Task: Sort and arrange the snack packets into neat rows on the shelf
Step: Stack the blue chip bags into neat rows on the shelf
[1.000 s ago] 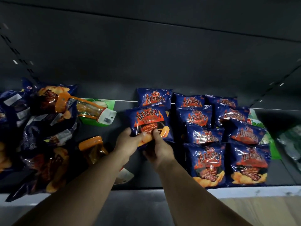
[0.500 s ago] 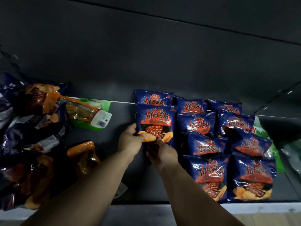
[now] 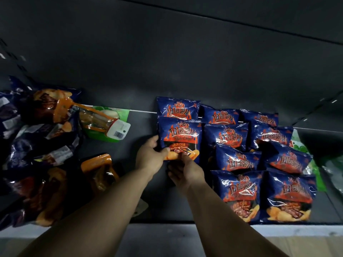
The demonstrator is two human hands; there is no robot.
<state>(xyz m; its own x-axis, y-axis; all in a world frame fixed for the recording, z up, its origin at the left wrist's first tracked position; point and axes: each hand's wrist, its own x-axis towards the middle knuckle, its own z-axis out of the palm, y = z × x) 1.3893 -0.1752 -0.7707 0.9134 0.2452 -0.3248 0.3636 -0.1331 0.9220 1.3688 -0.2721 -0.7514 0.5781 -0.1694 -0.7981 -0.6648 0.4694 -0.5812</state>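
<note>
Dark grey metal: we find a shelf (image 3: 141, 127) with a grey back wall; a pale front edge runs along the bottom.
Held packet: we see a blue barbecue-flavour chip packet (image 3: 179, 140) upright in the left-hand row, its top edge overlapping the bottom of another blue packet (image 3: 177, 108) at the back wall.
Left hand: the left hand (image 3: 150, 156) grips the held packet at its lower left corner, thumb on the front face, fingers curled behind.
Right hand: the right hand (image 3: 185, 171) pinches the bottom edge of the same packet, thumb tip on the printed chips; the other fingers curl below it.
Arranged rows: to the right of the held packet we count two rows of matching blue packets (image 3: 237, 160), four deep, each overlapping the one behind; the front pair (image 3: 289, 199) stands near the shelf edge.
Unsorted heap: at the far left we note a loose pile of dark blue and orange packets (image 3: 37, 145), tilted at mixed angles.
Other items: a clear orange-trimmed pack (image 3: 98, 121) lies on a green pack (image 3: 122, 115); another orange pack (image 3: 100, 169) lies beside the left forearm.
Far right: green packaging (image 3: 319, 175) shows behind the right row; we cannot tell what it is.
</note>
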